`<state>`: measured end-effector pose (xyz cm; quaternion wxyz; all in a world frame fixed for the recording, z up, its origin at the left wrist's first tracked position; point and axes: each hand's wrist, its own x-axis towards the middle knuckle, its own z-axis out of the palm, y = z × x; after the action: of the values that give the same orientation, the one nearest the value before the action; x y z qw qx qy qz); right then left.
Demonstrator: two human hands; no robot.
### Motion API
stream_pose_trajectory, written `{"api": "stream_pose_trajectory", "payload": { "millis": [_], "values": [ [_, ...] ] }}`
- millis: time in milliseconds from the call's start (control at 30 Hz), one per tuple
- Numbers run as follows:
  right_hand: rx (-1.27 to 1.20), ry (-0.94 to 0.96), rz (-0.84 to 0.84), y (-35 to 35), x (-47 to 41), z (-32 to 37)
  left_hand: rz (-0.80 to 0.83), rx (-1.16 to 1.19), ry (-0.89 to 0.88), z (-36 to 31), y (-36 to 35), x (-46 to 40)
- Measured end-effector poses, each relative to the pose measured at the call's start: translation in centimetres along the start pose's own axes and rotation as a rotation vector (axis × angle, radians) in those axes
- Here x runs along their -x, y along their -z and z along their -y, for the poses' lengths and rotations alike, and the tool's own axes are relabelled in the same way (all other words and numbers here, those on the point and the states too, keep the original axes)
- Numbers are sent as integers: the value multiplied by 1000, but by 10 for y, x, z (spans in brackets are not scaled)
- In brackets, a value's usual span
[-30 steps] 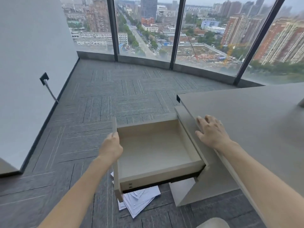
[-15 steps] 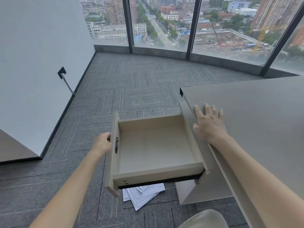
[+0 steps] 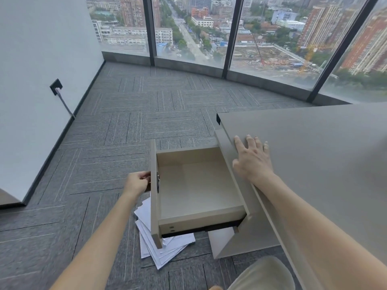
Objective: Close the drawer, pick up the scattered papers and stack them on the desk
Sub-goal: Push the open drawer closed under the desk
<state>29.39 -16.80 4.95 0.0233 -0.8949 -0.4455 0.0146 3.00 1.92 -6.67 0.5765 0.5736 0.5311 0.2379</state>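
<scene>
The drawer (image 3: pixel 196 191) was seen pulled well out from the side of the desk (image 3: pixel 314 155), its pale interior bare and open to view. Its front panel was set just to the right of the left hand (image 3: pixel 137 183), which was curled closed against the panel's outer face, fingers bent toward the edge; whether the panel was actually gripped or only pressed could not be told. A small metal lock fitting was visible on the panel's inner side, just beyond that hand.

The right hand (image 3: pixel 252 162) was laid flat and open, palm down, on the near edge of the desk top, fingers spread and pointed away from the person. The drawer's far right corner was found just to the left of this hand, below the desk edge.

The papers (image 3: pixel 167 251) were scattered in a loose, fanned pile on the grey carpet (image 3: pixel 104 164), below and slightly to the right of the left hand, partly hidden beneath the drawer's near corner. Some sheets were overlapped at differing angles.

A wall socket (image 3: pixel 56 86) with a cable plugged in was seen far to the left of the left hand, and large windows (image 3: pixel 188 28) were seen well beyond both hands.
</scene>
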Motion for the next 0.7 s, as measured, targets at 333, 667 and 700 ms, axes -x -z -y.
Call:
{"api": "stream_pose_trajectory", "payload": {
  "millis": [333, 667, 700],
  "values": [
    [-25, 51, 32, 9, 2, -12, 72, 194, 159, -11, -36, 1],
    [-66, -8, 43, 3, -2, -12, 162, 247, 150, -17, -90, -3],
    [-66, -6, 39, 3, -2, -12, 170, 236, 145, -17, -97, -4]
  ]
}}
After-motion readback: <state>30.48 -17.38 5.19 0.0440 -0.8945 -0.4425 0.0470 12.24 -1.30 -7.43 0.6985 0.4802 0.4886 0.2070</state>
